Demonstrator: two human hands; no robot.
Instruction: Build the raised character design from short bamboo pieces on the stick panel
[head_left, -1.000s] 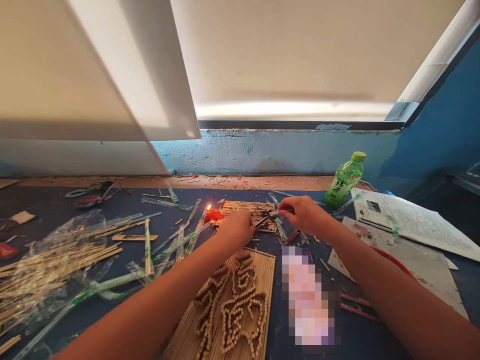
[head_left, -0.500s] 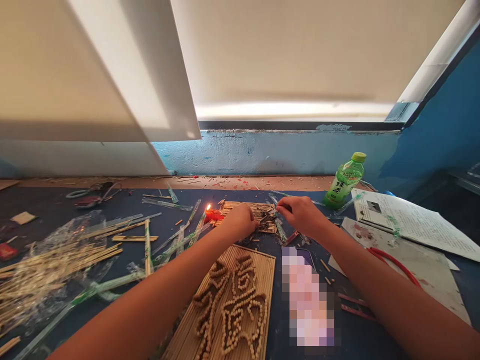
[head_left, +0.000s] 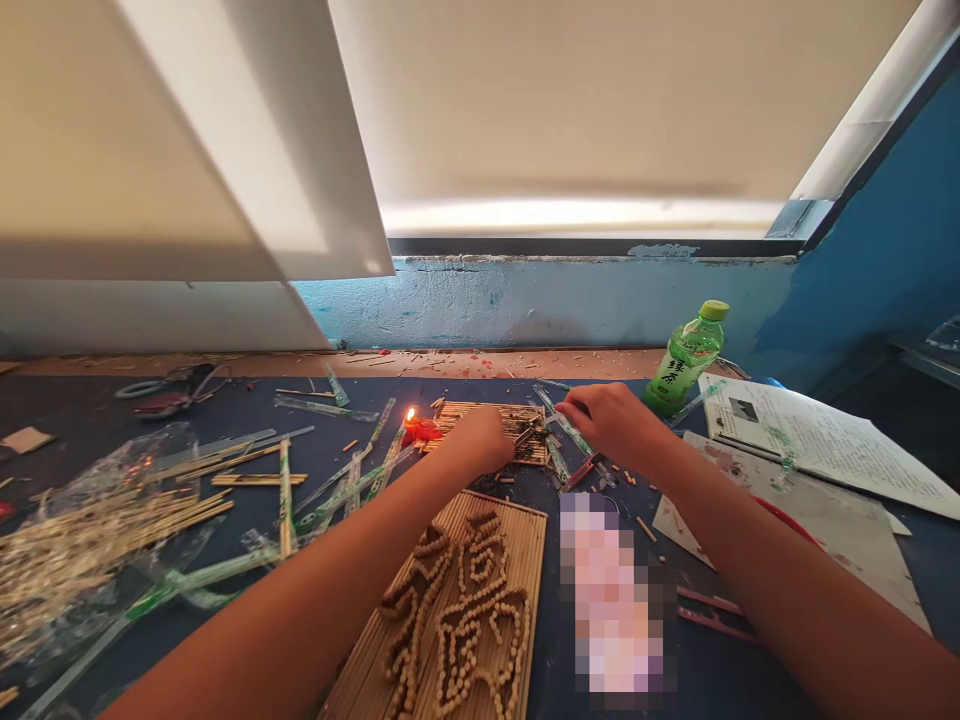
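Note:
My left hand (head_left: pixel 486 442) is closed over a small mat of wooden sticks (head_left: pixel 491 411); whatever its fingertips hold is hidden. To its right, my right hand (head_left: pixel 606 418) makes a pinch above the mat's right side, with a thin pale bit at the fingertips, too small to name. Dark, burnt-looking pieces (head_left: pixel 529 432) lie on the mat between the hands. A lit red candle (head_left: pixel 421 430) burns just left of the mat. Nearer me is a larger stick panel (head_left: pixel 537 560) with raised characters made of small round wooden pieces.
Loose sticks and clear plastic wrapping (head_left: pixel 112 540) cover the left side. Scissors (head_left: pixel 169 390) lie at the back left. On the right stand a green tea bottle (head_left: pixel 686 360) and printed papers (head_left: pixel 817 440). A blurred-out object (head_left: pixel 611 590) lies beside the panel.
My right hand has moved slightly right, widening the gap between the hands a little. My left hand stays over the small mat. The whole view has shifted slightly.

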